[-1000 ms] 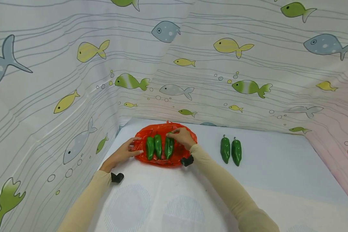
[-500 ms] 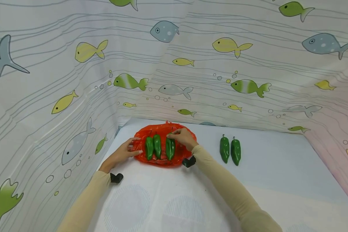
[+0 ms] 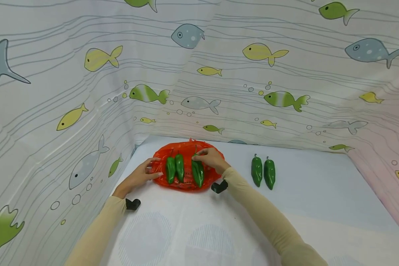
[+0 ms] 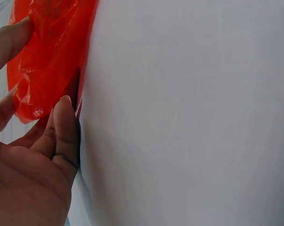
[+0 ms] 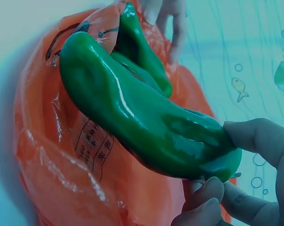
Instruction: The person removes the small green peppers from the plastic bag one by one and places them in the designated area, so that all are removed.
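Observation:
My right hand (image 3: 211,158) pinches a long, glossy green pepper (image 3: 198,175) by its stem end, over the red plastic bag (image 3: 186,146). In the right wrist view, thumb and fingers hold this pepper (image 5: 142,125) tilted across the bag, its rounded tip pointing away from the hand. Two more green peppers (image 3: 170,171) lie side by side in the left part of the bag. My left hand (image 3: 140,176) rests at the bag's left edge with fingers spread; the left wrist view shows fingers (image 4: 66,125) touching the crumpled plastic (image 4: 52,61).
To the right of the bag, two green peppers (image 3: 256,171) lie side by side on the pale table cover (image 3: 302,192). Fish-patterned curtains (image 3: 232,88) rise behind the table and at both sides. A black wrist camera (image 3: 219,186) sits beneath the right wrist.
The pinched pepper has moved slightly right within the bag, away from the two others, and its lower end has swung right. My left hand keeps its place at the bag's edge.

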Demonstrator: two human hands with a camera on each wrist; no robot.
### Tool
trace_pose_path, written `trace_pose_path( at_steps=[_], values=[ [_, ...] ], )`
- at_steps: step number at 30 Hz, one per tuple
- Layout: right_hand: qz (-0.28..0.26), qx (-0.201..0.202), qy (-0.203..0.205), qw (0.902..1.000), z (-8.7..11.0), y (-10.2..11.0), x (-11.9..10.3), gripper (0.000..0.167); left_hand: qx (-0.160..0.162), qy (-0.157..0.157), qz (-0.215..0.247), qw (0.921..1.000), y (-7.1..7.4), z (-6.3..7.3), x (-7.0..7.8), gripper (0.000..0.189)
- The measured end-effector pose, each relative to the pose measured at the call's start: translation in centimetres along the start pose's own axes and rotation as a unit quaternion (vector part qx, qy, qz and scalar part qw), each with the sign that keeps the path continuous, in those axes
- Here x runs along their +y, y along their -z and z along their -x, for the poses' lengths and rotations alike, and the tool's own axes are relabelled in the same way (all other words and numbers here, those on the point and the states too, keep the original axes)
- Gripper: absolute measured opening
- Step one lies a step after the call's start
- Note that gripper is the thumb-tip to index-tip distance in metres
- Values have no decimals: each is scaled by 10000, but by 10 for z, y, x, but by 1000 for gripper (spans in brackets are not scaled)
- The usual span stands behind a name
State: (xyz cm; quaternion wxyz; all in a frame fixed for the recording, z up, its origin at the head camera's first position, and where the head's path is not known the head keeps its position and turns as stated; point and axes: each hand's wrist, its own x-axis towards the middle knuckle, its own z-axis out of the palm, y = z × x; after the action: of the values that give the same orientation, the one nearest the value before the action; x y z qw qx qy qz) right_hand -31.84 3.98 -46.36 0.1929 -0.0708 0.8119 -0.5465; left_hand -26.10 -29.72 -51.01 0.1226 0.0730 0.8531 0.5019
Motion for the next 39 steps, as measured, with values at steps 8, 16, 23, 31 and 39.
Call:
trace_pose_path(
  at_steps=[8,16,23,31,39],
  values=[
    [183,-86,66,9998,8,9,-3,33,-31,89,-16,10000,0,1,4,74],
    [256,-29,252,9994,15,20,-3,40,-58,85,14,9999,0,1,2,73],
    [147,-23,344,9993,19,31,0,40,-61,53,-9,10000,1,-1,0,73],
    [51,58,288,9996,25,46,0,40,-64,116,-31,9999,1,2,4,75],
    [122,166,288,9994,32,59,3,44,-38,96,-27,9999,0,3,6,75]
  ],
)
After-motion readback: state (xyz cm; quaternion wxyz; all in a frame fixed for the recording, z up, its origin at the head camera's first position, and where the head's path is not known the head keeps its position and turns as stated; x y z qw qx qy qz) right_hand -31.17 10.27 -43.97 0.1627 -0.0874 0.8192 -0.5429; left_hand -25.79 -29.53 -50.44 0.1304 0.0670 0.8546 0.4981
